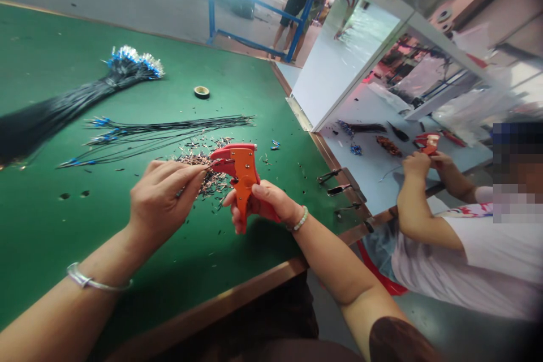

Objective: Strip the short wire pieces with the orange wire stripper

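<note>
My right hand (267, 201) grips an orange and red wire stripper (245, 167), its jaws pointing left. My left hand (163, 195) is closed in a pinch at those jaws, on what looks like the end of a thin dark wire; most of it is hidden by the fingers. Beneath the jaws lies a heap of short stripped-off bits (214, 181), dark and copper-coloured. Just behind, several black wires (182, 124) with blue and silver ends lie side by side on the green table (34, 215).
A thick bundle of black wires (63, 107) with blue and clear ends lies at the left. A roll of tape (202, 92) sits farther back. Small blue pieces (275, 145) lie right of the heap. At the right, a co-worker (466, 243) holds a similar red tool at a white table.
</note>
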Demonstrator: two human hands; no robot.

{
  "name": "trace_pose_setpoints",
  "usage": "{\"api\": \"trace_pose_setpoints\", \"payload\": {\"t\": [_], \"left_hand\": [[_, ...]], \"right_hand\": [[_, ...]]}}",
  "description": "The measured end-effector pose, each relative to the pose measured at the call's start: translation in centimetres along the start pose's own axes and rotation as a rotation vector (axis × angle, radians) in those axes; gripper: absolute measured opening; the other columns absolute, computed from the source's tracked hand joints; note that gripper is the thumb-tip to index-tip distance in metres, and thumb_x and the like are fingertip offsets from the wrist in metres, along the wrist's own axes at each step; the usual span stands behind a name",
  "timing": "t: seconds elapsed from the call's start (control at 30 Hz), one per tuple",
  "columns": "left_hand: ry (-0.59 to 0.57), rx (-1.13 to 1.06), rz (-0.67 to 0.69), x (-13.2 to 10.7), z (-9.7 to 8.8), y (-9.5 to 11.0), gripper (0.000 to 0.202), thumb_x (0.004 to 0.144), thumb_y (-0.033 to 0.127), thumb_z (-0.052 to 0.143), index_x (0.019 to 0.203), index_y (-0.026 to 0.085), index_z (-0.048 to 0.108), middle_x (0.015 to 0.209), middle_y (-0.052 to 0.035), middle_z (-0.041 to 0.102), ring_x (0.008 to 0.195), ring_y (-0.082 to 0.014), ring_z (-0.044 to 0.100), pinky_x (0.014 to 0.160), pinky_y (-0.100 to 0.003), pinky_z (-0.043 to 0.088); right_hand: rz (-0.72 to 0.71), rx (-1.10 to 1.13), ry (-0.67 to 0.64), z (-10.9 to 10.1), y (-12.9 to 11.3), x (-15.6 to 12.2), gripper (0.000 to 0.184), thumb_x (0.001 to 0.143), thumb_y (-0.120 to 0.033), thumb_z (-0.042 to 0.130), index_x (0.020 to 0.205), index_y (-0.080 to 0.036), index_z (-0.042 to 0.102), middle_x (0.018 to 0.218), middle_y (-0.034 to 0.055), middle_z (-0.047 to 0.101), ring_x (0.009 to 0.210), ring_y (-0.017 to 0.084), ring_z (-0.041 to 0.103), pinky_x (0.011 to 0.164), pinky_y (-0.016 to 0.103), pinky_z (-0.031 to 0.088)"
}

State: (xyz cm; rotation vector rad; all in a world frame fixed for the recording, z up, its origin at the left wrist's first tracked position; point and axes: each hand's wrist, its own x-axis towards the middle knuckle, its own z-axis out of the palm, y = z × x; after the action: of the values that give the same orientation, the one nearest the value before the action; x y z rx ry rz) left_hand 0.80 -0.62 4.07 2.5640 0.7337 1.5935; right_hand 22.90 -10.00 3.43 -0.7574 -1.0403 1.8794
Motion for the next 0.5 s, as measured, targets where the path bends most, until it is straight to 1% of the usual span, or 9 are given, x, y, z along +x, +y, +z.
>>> {"api": "trace_pose_setpoints", "payload": {"t": [0.1, 0.17, 0.33, 0.5], "left_hand": [[0.018, -0.019, -0.027, 0.07, 0.0, -0.01, 0.013, 0.09, 0.016, 0.069, 0.1, 0.023, 0.071, 0.086, -0.0001, 0.075, 0.074, -0.0136, 0.064, 0.071, -0.028, 0.048], [-0.003, -0.042, -0.025, 0.19, -0.06, -0.09, 0.012, 0.09, 0.015, 0.068, 0.1, 0.022, 0.071, 0.086, -0.0004, 0.075, 0.074, -0.0126, 0.062, 0.072, -0.027, 0.048], [-0.076, -0.027, 0.029, 0.51, -0.32, -0.49, 0.011, 0.093, 0.015, 0.065, 0.1, 0.022, 0.069, 0.088, -0.001, 0.073, 0.078, -0.0127, 0.062, 0.072, -0.028, 0.046], [-0.123, -0.003, 0.09, 0.76, -0.62, -0.77, 0.011, 0.095, 0.015, 0.061, 0.101, 0.023, 0.066, 0.088, -0.0019, 0.07, 0.081, -0.014, 0.062, 0.075, -0.029, 0.045]], "right_hand": [[0.008, -0.021, -0.003, -0.03, 0.04, 0.01, 0.064, 0.087, -0.067, 0.066, 0.111, -0.008, 0.069, 0.084, 0.0072, 0.07, 0.065, 0.018, 0.069, 0.065, 0.033, 0.059], [0.003, -0.027, -0.002, -0.06, 0.06, 0.01, 0.063, 0.087, -0.066, 0.066, 0.111, -0.008, 0.069, 0.085, 0.0073, 0.069, 0.067, 0.018, 0.07, 0.066, 0.034, 0.059], [0.005, -0.04, 0.01, 0.03, -0.26, -0.15, 0.064, 0.086, -0.067, 0.065, 0.111, -0.007, 0.068, 0.085, 0.0077, 0.069, 0.069, 0.018, 0.069, 0.066, 0.033, 0.059], [0.011, -0.051, 0.007, 0.19, -0.41, -0.2, 0.067, 0.085, -0.07, 0.066, 0.109, -0.007, 0.069, 0.082, 0.0066, 0.069, 0.062, 0.016, 0.067, 0.062, 0.031, 0.058]]}}
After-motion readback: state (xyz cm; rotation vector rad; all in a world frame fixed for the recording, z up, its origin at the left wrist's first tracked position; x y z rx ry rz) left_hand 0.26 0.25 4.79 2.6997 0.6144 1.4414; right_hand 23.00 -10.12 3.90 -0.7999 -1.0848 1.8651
